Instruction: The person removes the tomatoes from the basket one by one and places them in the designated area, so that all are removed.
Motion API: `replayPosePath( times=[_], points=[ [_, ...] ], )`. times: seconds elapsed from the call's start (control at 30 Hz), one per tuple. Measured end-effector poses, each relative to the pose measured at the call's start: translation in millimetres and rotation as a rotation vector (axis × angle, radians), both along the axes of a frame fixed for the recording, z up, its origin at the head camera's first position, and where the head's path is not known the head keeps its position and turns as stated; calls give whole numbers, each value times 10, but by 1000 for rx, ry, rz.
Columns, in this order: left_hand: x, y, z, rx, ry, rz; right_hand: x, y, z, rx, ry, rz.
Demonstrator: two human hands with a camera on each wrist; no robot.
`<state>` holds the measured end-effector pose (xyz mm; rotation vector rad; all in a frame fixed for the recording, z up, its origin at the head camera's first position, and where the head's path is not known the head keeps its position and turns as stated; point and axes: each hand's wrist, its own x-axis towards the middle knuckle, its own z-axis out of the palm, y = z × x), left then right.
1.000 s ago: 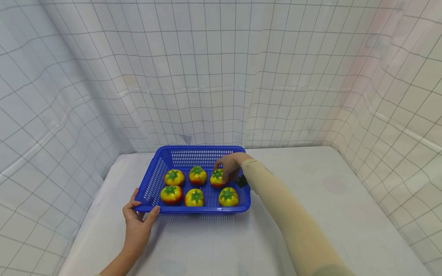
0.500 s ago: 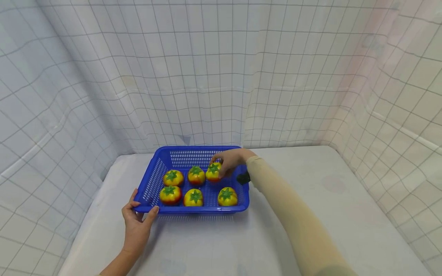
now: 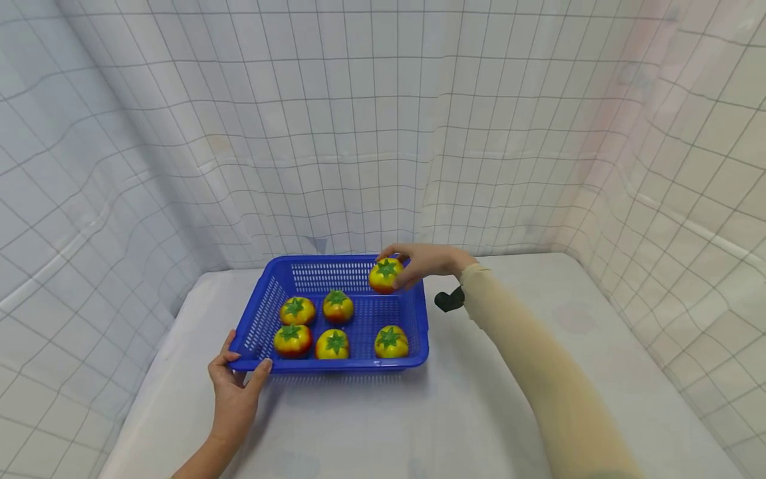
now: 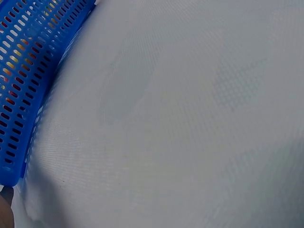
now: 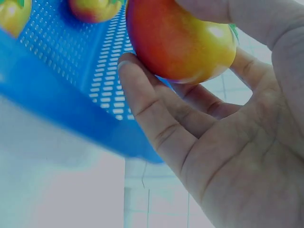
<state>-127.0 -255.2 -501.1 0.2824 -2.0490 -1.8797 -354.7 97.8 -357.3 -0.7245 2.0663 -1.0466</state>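
Observation:
In the head view, my right hand (image 3: 426, 261) holds a yellow-and-red tomato (image 3: 385, 275) with a star-shaped green top. The tomato is raised near the back right corner of a blue plastic basket (image 3: 344, 364). The right wrist view shows the fingers and thumb pinching this tomato (image 5: 183, 45), with the palm clear of it. My left hand (image 3: 235, 392) grips the basket's front left corner, its thumb at the front rim and fingers at the left side. Several similar tomatoes (image 3: 338, 307) sit in the basket. Most of the left hand is outside the left wrist view.
The basket stands on a white-covered table (image 3: 526, 332). White gridded curtains (image 3: 359, 133) hang behind it and on both sides. A dark object (image 3: 449, 299), seemingly the wrist camera, sits under the right wrist.
My right hand has taken hold of the back right tomato and lifted it up from the basket floor, toward the back rim. The left hand keeps its grip on the corner.

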Motion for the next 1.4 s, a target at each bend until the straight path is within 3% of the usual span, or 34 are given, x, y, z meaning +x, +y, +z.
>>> replayPosePath(
  times=[0.23,0.7,0.93,1.4],
  points=[
    [14,8,5,-19,-7,6,60,306,87,5,83,-52],
    [18,0,11,-24,-3,5,73,820,48,-33,117,-169],
    [15,12,8,-22,-25,7,103,1079,-18,-20,111,-245],
    [-1,13,8,-47,-44,15,136,1450,-184,-46,107,-314]
  ],
)
